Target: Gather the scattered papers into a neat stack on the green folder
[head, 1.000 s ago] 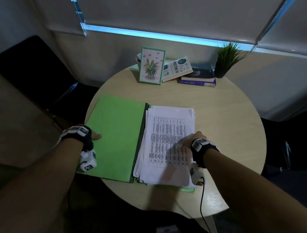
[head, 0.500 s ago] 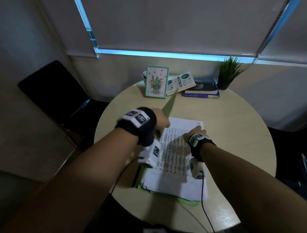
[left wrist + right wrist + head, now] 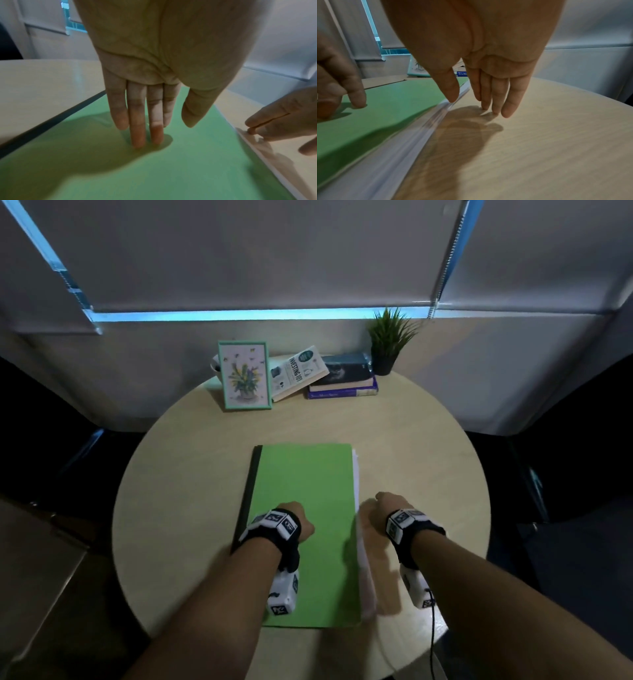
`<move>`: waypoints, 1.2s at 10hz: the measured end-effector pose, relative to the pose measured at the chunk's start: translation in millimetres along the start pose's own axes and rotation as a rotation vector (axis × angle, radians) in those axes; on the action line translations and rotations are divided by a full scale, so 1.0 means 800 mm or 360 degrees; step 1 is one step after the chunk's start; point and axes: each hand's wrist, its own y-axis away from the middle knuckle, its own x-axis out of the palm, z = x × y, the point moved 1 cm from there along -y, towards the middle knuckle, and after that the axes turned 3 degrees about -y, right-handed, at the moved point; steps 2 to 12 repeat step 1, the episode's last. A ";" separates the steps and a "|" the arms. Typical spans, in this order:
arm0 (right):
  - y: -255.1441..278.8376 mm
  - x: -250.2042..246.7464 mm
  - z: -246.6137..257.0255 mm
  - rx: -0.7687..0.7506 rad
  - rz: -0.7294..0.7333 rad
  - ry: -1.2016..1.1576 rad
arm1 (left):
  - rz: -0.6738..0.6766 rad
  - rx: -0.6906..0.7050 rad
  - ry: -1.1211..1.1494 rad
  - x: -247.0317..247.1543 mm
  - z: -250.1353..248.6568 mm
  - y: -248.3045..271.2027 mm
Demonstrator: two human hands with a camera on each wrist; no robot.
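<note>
The green folder (image 3: 308,508) lies closed in the middle of the round table (image 3: 188,491), dark spine on its left. White papers (image 3: 359,563) lie inside it, their edges sticking out along its right side (image 3: 412,142). My left hand (image 3: 291,522) presses down on the cover with straight fingertips (image 3: 139,140). My right hand (image 3: 376,505) rests beside the folder's right edge, its thumb (image 3: 452,93) touching the paper edges and its straight fingers (image 3: 494,106) on the table.
At the table's far side stand a framed flower picture (image 3: 245,374), a leaning book (image 3: 298,371), a stack of two books (image 3: 342,381) and a small potted plant (image 3: 390,340). Dark chairs flank the table.
My left hand swung the folder's cover over from the left and shut it on the papers. My right hand slid off the stack to its right edge.
</note>
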 end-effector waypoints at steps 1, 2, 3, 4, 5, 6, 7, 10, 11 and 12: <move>-0.007 0.006 0.003 -0.0007 0.0026 0.0028 | 0.0005 0.0033 -0.0101 -0.011 0.009 -0.003; -0.007 0.006 0.003 -0.0007 0.0026 0.0028 | 0.0005 0.0033 -0.0101 -0.011 0.009 -0.003; -0.007 0.006 0.003 -0.0007 0.0026 0.0028 | 0.0005 0.0033 -0.0101 -0.011 0.009 -0.003; -0.007 0.006 0.003 -0.0007 0.0026 0.0028 | 0.0005 0.0033 -0.0101 -0.011 0.009 -0.003; -0.007 0.006 0.003 -0.0007 0.0026 0.0028 | 0.0005 0.0033 -0.0101 -0.011 0.009 -0.003; -0.007 0.006 0.003 -0.0007 0.0026 0.0028 | 0.0005 0.0033 -0.0101 -0.011 0.009 -0.003; -0.007 0.006 0.003 -0.0007 0.0026 0.0028 | 0.0005 0.0033 -0.0101 -0.011 0.009 -0.003; -0.007 0.006 0.003 -0.0007 0.0026 0.0028 | 0.0005 0.0033 -0.0101 -0.011 0.009 -0.003; -0.007 0.006 0.003 -0.0007 0.0026 0.0028 | 0.0005 0.0033 -0.0101 -0.011 0.009 -0.003; -0.007 0.006 0.003 -0.0007 0.0026 0.0028 | 0.0005 0.0033 -0.0101 -0.011 0.009 -0.003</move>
